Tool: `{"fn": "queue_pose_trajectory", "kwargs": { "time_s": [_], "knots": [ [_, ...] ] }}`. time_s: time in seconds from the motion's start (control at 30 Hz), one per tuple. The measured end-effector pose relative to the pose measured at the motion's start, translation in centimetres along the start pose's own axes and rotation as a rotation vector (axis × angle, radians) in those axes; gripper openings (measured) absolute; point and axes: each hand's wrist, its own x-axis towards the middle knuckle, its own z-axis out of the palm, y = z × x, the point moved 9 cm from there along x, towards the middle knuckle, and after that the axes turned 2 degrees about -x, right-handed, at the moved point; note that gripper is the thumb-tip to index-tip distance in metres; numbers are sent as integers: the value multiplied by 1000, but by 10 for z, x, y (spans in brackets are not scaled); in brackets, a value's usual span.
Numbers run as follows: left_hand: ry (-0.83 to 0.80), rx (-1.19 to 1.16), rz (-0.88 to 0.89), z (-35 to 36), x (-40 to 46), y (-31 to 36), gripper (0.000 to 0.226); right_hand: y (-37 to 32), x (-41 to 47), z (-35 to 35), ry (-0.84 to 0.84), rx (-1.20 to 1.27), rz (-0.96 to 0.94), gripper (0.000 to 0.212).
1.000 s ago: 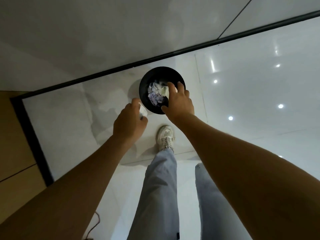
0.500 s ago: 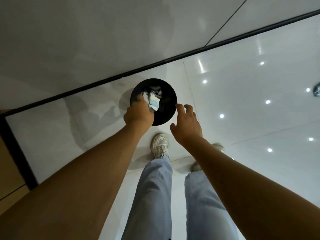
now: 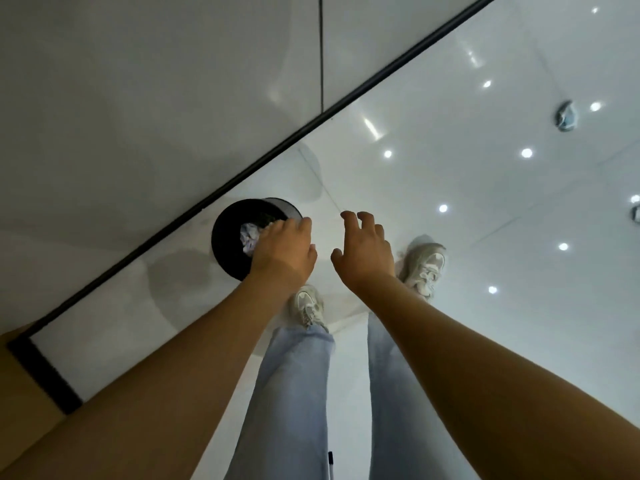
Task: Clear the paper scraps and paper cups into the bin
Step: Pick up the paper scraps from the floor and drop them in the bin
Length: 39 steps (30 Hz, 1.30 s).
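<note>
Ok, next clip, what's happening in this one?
A person stands over a black bin on a glossy white floor, tidying up. The left hand is over the bin's opening; whether it holds anything cannot be told. The right hand hangs beside the bin, fingers loosely spread, holding nothing. Crumpled paper scraps already lie inside. Another crumpled piece lies on the floor, far right.
</note>
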Motion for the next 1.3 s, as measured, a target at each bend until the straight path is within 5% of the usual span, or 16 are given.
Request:
{"fn": "queue_pose_trajectory", "kwargs": {
  "time_s": [0.6, 1.3],
  "knots": [
    [-28, 23, 252, -102, 130, 364, 34, 366, 37, -229, 114, 143, 310, 60],
    [-173, 289, 568, -210, 338, 597, 34, 560, 166, -377, 254, 541, 715, 64]
  ]
}}
